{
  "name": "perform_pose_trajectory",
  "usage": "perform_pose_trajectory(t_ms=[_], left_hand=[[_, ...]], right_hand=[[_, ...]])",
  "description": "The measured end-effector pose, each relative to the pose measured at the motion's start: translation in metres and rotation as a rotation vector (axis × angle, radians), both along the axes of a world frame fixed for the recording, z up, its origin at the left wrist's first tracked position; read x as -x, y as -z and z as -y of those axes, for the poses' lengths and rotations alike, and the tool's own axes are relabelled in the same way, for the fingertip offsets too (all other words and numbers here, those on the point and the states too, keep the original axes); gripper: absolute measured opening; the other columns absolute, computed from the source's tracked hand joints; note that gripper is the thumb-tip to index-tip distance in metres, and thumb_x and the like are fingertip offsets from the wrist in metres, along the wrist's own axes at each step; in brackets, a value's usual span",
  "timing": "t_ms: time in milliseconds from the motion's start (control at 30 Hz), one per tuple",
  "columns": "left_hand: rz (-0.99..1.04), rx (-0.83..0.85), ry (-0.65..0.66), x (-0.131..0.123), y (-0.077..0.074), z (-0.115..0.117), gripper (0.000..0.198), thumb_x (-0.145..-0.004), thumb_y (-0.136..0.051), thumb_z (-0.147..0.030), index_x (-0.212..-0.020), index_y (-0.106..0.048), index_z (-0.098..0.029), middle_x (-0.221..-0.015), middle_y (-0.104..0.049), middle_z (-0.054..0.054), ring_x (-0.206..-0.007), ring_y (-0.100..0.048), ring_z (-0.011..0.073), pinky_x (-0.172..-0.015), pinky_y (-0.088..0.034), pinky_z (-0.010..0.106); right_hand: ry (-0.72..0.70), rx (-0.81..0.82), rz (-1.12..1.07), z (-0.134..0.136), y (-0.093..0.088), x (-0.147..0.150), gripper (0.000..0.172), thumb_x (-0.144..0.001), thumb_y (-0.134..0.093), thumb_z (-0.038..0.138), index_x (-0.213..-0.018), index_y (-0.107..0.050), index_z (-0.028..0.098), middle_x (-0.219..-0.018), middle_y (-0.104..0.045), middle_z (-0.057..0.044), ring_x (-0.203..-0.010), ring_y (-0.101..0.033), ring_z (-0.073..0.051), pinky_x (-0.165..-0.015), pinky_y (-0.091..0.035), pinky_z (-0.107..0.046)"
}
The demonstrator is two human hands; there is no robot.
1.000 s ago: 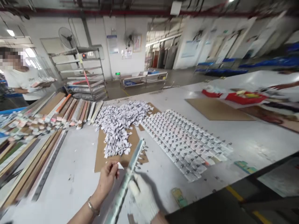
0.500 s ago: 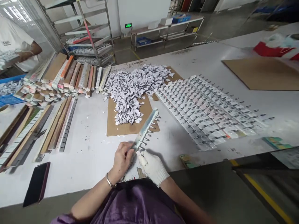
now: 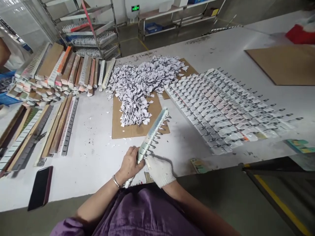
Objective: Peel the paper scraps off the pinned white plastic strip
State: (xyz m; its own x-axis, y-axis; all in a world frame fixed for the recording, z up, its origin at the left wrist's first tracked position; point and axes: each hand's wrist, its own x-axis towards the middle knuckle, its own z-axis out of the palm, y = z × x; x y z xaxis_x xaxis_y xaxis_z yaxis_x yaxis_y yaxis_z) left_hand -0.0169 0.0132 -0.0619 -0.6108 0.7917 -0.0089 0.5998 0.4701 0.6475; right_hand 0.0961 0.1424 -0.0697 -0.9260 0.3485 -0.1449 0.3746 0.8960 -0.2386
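My left hand (image 3: 130,163), bare with a bracelet at the wrist, is closed around the lower part of a pale, slotted strip (image 3: 153,131). The strip points up and away to the right. Small dark metal pieces with pointed ends stick out in a row along its right edge. My right hand (image 3: 159,170), in a white knitted glove, is closed against that same edge beside my left thumb. Whatever its fingertips pinch is hidden. Beyond the strip, a heap of small white paper-like pieces (image 3: 137,88) lies on a cardboard sheet (image 3: 118,129).
Rows of filled strips (image 3: 216,108) lie to the right. A stack of slotted bars (image 3: 56,72) and loose bars (image 3: 59,131) occupy the left, near a phone (image 3: 40,188). Another cardboard sheet (image 3: 283,65) lies far right. A co-worker's arm (image 3: 3,52) shows at the left edge.
My view has tipped downward. The strip has turned in my left hand, showing more of its slotted face and its lower end. My right hand stays at its edge, slightly nearer the left hand.
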Motion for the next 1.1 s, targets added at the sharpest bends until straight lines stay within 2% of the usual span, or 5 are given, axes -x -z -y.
perform_pose_trajectory(t_ms=[233,633,833,967,1100], left_hand=[[-0.046,-0.003,0.025,-0.001,0.007,0.0,0.061,-0.08,-0.066,-0.019,-0.137,-0.045,-0.019,-0.118,-0.052,0.011,-0.108,-0.057,0.0279,-0.099,-0.054,0.049],[0.052,0.021,0.035,0.002,-0.009,0.0,0.064,-0.075,-0.072,-0.023,-0.135,-0.05,-0.014,-0.116,-0.053,0.011,-0.102,-0.057,0.026,-0.095,-0.053,0.043],[0.003,-0.094,-0.036,0.067,-0.041,-0.026,0.019,-0.094,-0.054,-0.026,-0.104,-0.069,-0.019,-0.085,-0.062,0.004,-0.076,-0.058,0.0187,-0.075,-0.049,0.033],[-0.242,-0.111,-0.301,0.118,-0.033,-0.065,0.013,-0.09,-0.056,-0.018,-0.1,-0.065,-0.017,-0.094,-0.062,0.009,-0.087,-0.06,0.0223,-0.081,-0.047,0.035],[-0.231,-0.105,-0.332,0.137,-0.019,-0.083,0.007,-0.089,-0.055,-0.015,-0.086,-0.059,-0.02,-0.087,-0.062,0.007,-0.082,-0.058,0.0213,-0.077,-0.045,0.033]], right_hand=[[-0.08,0.065,0.138,-0.008,-0.024,0.013,0.024,-0.094,-0.046,0.016,-0.095,-0.07,0.015,-0.087,-0.075,-0.014,-0.078,-0.072,-0.023,-0.062,-0.042,-0.028],[-0.093,0.126,0.173,-0.009,-0.015,0.016,0.027,-0.098,-0.044,0.024,-0.111,-0.066,0.018,-0.092,-0.074,-0.01,-0.079,-0.072,-0.025,-0.06,-0.044,-0.03],[0.085,0.328,-0.061,-0.009,0.0,-0.005,0.034,-0.098,-0.045,0.029,-0.127,-0.063,0.022,-0.116,-0.074,-0.008,-0.1,-0.072,-0.023,-0.082,-0.051,-0.032],[0.144,0.401,-0.217,-0.004,0.02,-0.013,0.039,-0.097,-0.045,0.027,-0.133,-0.061,0.023,-0.126,-0.071,-0.007,-0.113,-0.068,-0.022,-0.098,-0.05,-0.033],[0.127,0.416,-0.256,-0.004,0.025,-0.012,0.038,-0.096,-0.047,0.026,-0.13,-0.063,0.021,-0.126,-0.071,-0.008,-0.114,-0.068,-0.023,-0.101,-0.05,-0.035]])
